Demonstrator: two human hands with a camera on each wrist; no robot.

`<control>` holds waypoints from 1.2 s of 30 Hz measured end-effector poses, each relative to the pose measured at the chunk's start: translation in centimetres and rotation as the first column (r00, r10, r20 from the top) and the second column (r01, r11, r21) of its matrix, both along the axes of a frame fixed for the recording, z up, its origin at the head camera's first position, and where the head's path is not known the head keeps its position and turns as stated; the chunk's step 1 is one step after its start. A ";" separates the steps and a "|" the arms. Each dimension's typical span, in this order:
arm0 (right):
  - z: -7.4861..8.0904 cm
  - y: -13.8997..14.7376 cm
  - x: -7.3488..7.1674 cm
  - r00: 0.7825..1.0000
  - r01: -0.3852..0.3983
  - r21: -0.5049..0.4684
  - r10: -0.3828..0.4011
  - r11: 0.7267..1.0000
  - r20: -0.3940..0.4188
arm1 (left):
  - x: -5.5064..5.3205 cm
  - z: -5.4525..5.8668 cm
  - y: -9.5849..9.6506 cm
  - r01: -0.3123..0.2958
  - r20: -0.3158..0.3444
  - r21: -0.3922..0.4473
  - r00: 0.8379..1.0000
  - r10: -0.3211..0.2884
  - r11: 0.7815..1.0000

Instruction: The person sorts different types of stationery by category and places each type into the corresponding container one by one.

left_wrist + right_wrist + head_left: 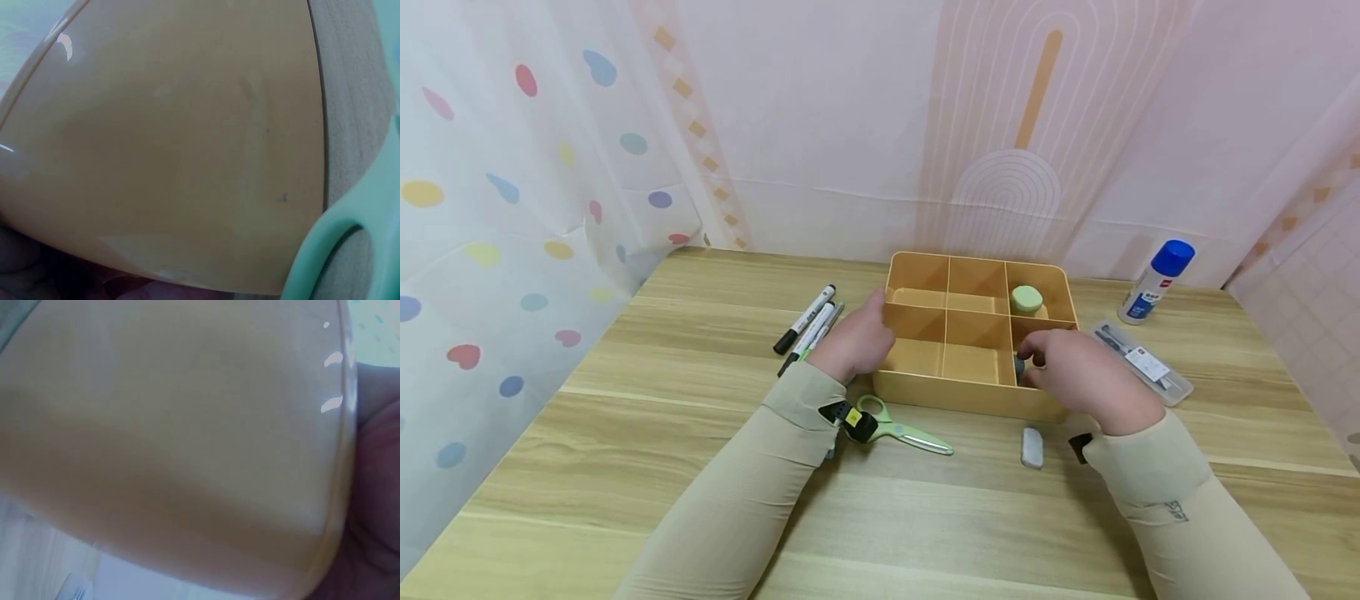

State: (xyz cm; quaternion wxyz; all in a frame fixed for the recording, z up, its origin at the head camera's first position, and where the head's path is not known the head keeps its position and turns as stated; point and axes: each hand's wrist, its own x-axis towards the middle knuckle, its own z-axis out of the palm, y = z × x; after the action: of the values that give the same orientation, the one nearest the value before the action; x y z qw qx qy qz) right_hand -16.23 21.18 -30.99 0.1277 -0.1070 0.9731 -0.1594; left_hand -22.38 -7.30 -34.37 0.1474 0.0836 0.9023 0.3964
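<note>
An orange-tan storage box (970, 398) with six compartments stands on the table. My left hand (859, 337) grips its left side, with fingers at the rim; in the left wrist view the box's outer wall (169, 144) fills most of the picture. My right hand (1078, 367) reaches over the right wall into the front right compartment. Its thumb and fingers pinch a small dark grey-blue object (1019, 367), mostly hidden by the hand and divider. A pale green round thing (1027, 298) sits in the back right compartment. The right wrist view shows the box's wall (187, 425) and part of the hand.
Green scissors (904, 429) and a whitish eraser-like block (1032, 447) lie before the box. Several markers (808, 321) lie to its left. On the right are a clear case (1146, 362) and an upright white bottle with a blue cap (1156, 282). A curtain (820, 125) hangs behind.
</note>
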 end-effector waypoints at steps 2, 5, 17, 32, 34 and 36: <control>0.1 0.1 0.3 1.000 0.000 -0.036 -0.001 0.999 -0.028 | 0.0 0.0 0.0 0.000 -0.002 0.003 1.000 0.000 1.000; 0.4 0.3 0.8 0.996 -0.003 -0.074 -0.004 0.997 -0.089 | 0.0 -0.1 0.0 0.001 -0.007 0.002 1.000 0.000 1.000; 1.6 0.9 3.0 0.982 -0.026 -0.059 0.015 0.998 -0.190 | 0.0 0.0 0.1 -0.007 0.007 -0.020 1.000 0.007 1.000; 2.2 0.9 5.1 0.962 -0.045 -0.021 0.038 0.999 -0.271 | 0.0 -0.2 0.0 -0.002 -0.011 -0.003 1.000 0.002 1.000; 2.3 0.8 5.3 0.959 -0.052 -0.031 0.041 0.998 -0.282 | 0.0 -0.2 0.0 -0.003 -0.010 0.000 1.000 0.003 1.000; 2.4 0.7 5.4 0.965 -0.068 -0.035 0.056 0.997 -0.256 | 0.0 -0.2 0.1 -0.003 -0.010 -0.003 1.000 0.003 1.000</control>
State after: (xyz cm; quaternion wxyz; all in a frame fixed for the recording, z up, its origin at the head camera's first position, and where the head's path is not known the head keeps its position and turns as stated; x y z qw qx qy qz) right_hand -10.80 21.88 -28.60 0.0042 -0.1597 0.9739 -0.1613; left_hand -22.41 -7.24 -34.56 0.1424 0.0839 0.9038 0.3947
